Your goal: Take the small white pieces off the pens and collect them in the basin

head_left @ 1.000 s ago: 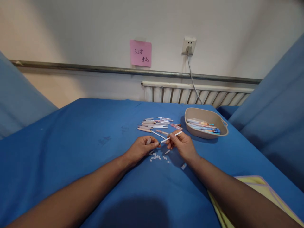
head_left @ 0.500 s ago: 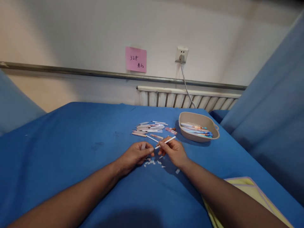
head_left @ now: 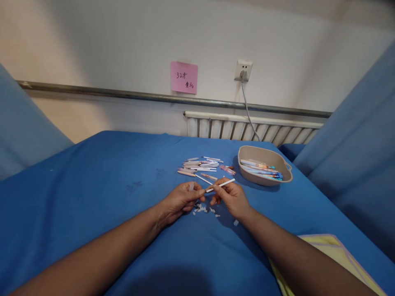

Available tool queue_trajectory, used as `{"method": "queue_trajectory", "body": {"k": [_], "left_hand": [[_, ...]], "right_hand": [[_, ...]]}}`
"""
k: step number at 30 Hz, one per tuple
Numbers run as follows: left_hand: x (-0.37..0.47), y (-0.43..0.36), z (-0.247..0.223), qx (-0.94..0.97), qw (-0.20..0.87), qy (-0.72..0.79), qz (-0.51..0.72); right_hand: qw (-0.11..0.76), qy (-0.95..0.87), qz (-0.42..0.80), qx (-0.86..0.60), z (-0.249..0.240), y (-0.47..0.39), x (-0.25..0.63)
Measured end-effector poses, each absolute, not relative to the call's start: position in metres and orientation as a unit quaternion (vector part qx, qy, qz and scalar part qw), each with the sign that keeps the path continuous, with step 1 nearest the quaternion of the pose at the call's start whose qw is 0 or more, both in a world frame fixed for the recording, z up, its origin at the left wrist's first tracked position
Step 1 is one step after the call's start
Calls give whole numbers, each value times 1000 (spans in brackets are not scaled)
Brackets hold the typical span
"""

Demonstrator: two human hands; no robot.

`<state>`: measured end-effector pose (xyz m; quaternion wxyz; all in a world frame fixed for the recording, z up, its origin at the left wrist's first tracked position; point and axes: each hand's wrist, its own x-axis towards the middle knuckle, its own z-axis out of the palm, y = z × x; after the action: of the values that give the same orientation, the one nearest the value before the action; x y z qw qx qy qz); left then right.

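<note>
Slim white stick held between both hands above blue cloth

A slim white stick (head_left: 224,184) is pinched by the thumb and fingers of the right hand (head_left: 233,198); its free end is pointed up and to the right. Its dark lower end is met at the fingertips of the left hand (head_left: 182,200), by which a pale, translucent piece (head_left: 191,186) is also held, tilted upward. Whether the two items are joined cannot be told, as the junction is covered by the fingers. Both hands are curled narrow, close together, over the blue cloth (head_left: 92,213).

Small white pieces (head_left: 201,209) are scattered on the cloth just below the hands. A small pale block (head_left: 236,223) is seen near the right wrist.

Beyond the hands, a loose pile of pen parts (head_left: 197,165) is laid out, most of them lengthwise from left to right. Pinkish clear pieces (head_left: 227,169) are located at the right of the pile. Farther right, a beige basket (head_left: 265,151) is placed, in which pens with blue and orange parts (head_left: 262,169) are contained. A yellow cloth (head_left: 324,246) is partly covered from view by the right forearm.

On the wall, a pink note (head_left: 184,77) is fixed above a metal rail (head_left: 123,94); a plug is seated in a socket (head_left: 243,70) to its right.
</note>
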<state>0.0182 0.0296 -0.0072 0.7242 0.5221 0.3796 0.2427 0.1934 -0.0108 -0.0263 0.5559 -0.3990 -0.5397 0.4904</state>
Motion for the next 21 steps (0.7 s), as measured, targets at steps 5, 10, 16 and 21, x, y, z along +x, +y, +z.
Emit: {"method": "queue_trajectory", "body": {"k": [5,10,16,21], "left_hand": [[17,30,-7,487,750,368,255],[15,31,-7,470,763,376,236],[16,29,-4,482,770,359,213],[17,28,-3,470,778,356,217]], "right_hand": [[582,-493,522,-381,-28,-8,194],[608,-454,537,-369,-30,-4,198],[592,-477,528,-379,-29,-6,196],[592,-484,522,-377,-30,-7,196]]}}
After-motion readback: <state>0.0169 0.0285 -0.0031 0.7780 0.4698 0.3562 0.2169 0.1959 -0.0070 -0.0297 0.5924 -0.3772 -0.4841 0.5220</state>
